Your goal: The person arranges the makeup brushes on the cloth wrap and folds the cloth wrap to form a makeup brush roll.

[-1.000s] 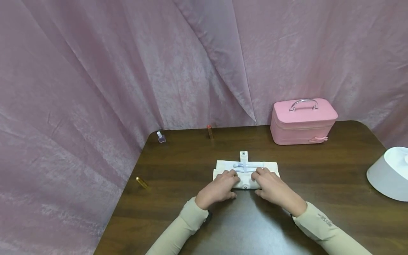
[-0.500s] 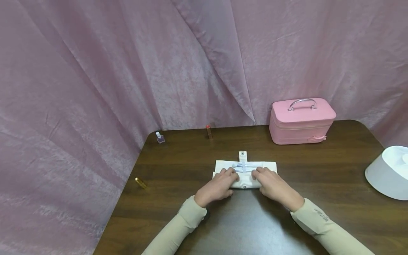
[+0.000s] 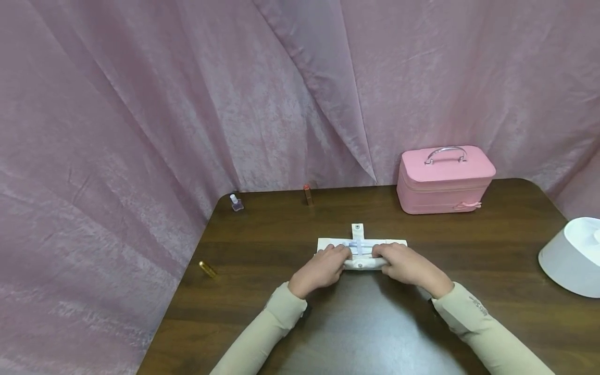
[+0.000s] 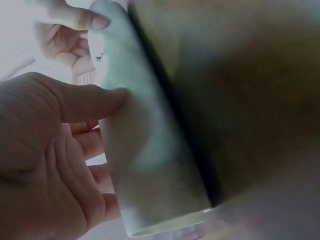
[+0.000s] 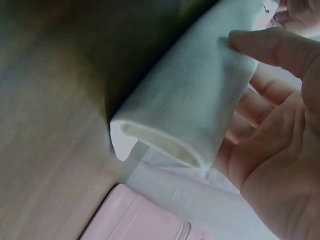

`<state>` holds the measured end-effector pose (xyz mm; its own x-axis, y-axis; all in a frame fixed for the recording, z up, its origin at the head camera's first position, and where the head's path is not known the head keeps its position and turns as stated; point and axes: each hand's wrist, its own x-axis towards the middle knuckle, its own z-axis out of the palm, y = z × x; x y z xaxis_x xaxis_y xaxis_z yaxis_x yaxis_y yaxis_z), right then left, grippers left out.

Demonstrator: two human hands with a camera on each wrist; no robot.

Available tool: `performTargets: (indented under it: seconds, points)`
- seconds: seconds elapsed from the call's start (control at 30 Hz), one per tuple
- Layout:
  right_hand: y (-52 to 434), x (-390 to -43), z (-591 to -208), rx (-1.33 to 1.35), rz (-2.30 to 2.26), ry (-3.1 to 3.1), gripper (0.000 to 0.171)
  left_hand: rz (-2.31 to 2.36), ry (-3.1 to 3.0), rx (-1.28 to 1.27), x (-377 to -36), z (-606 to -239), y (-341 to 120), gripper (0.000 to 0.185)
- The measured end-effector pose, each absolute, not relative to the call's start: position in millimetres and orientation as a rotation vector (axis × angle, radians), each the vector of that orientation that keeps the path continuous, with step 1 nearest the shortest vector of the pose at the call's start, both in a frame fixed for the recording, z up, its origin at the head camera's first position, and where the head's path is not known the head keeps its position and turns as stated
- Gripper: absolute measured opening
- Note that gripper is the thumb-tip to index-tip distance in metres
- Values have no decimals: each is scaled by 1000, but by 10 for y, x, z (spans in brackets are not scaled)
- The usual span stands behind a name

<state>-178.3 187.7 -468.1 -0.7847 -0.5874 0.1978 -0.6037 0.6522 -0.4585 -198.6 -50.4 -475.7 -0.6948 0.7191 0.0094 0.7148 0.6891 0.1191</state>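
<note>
A cream cloth roll-up pouch [image 3: 364,264] lies on the brown table, its near edge folded over into a rounded roll. On its inner face, slim pale-blue and white tools [image 3: 366,243] lie sideways under a strap. A tab with a metal snap [image 3: 358,229] points away at the far edge. My left hand [image 3: 323,265] grips the left part of the roll, thumb on the near side. With my right hand [image 3: 407,263] I grip the right part likewise. Both wrist views show the cloth [image 4: 145,145] curved between thumb and fingers; the right one shows the roll's hollow end [image 5: 165,145].
A pink vanity case [image 3: 445,182] with a metal handle stands at the back right. A white round container [image 3: 569,260] sits at the right. A nail polish bottle [image 3: 237,204], a lipstick [image 3: 308,195] and a gold tube [image 3: 207,269] stand or lie toward the left and back.
The pouch's near edge has been rolled away from me, so less of the flat front shows. Both hands have shifted slightly forward, fingers now curled round the roll.
</note>
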Motion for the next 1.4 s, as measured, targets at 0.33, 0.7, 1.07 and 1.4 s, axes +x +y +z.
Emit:
performTargets:
  seconds: [0.33, 0.7, 1.07, 1.4]
  points:
    - [2010, -2029, -4621, 1037, 1013, -2916, 21, 265, 2816, 1131, -2197, -4668, -435, 19]
    - [2004, -2193, -4638, 960, 1016, -2896, 19, 385, 2741, 1053, -2435, -4669, -423, 19]
    - [1976, -2260, -4732, 881, 944, -2911, 21, 205, 2868, 1002, -2362, -4688, -356, 26]
    - [1903, -2219, -4748, 842, 877, -2854, 29, -57, 2736, 908, -1933, -4728, -223, 76]
